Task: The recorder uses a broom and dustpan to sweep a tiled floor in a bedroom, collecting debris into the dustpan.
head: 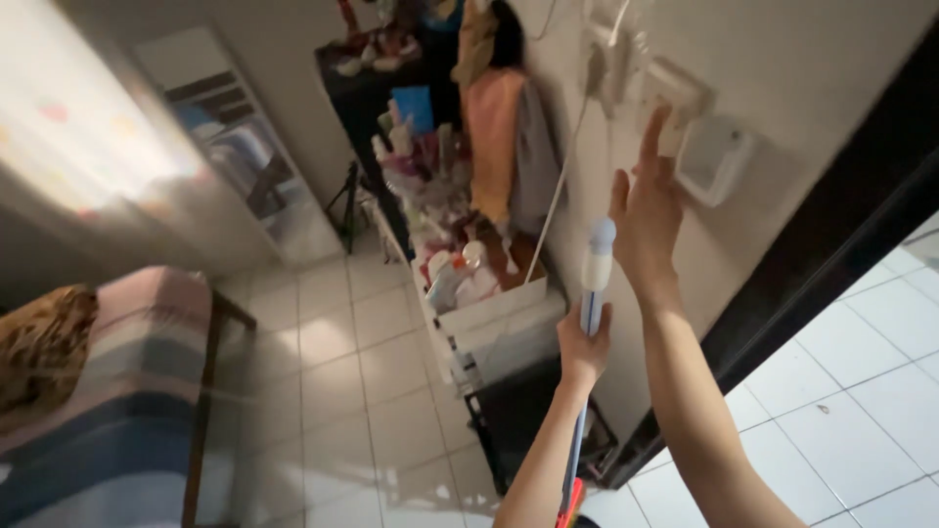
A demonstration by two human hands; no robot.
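home, bedroom | bed w/ striped cover | cluttered toiletry shelf | tiled floor

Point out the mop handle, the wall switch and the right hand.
mop handle [597,256], head view, white top end
wall switch [714,161], head view, plate centre
right hand [646,220], head view, palm

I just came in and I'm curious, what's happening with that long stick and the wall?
A person stands by a doorway. Their left hand grips a long stick handle with a white and blue top, held upright. Their right hand reaches up, fingers touching a white switch box on the wall. A cluttered shelf stands just behind, on the tiled floor.
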